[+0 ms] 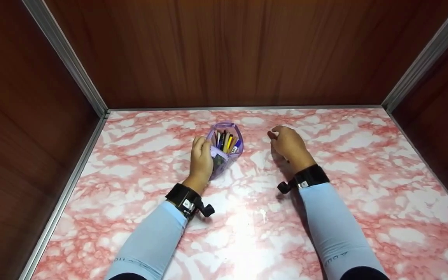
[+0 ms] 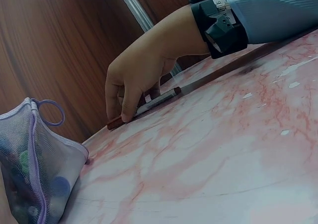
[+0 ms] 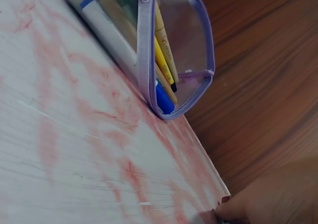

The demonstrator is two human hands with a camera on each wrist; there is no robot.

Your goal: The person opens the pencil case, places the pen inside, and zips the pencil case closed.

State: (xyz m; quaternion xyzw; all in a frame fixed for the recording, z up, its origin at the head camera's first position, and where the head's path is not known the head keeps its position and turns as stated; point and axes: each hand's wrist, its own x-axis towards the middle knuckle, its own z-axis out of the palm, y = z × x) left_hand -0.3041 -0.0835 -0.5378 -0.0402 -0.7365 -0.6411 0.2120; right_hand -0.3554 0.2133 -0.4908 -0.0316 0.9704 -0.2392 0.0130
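A purple mesh pencil case (image 1: 221,166) stands unzipped on the table, with several pens and markers (image 1: 227,143) inside. My left hand (image 1: 201,160) grips its left side; the thumb is hidden in the head view. To the right of the case, my right hand (image 1: 289,146) pinches a marker (image 2: 161,100) near its red-brown cap. In the left wrist view the marker has a pale barrel and lies low along the table surface. The right wrist view shows the open mouth of the case, a blue-capped marker (image 3: 165,101) and a yellow pen (image 3: 164,65) in it.
The table (image 1: 243,233) has a red and white marbled top. Brown wood-grain panels (image 1: 231,54) enclose it at the back and both sides, with metal strips (image 1: 68,58) at the corners. A ring pull (image 2: 52,112) hangs on the case's zip end.
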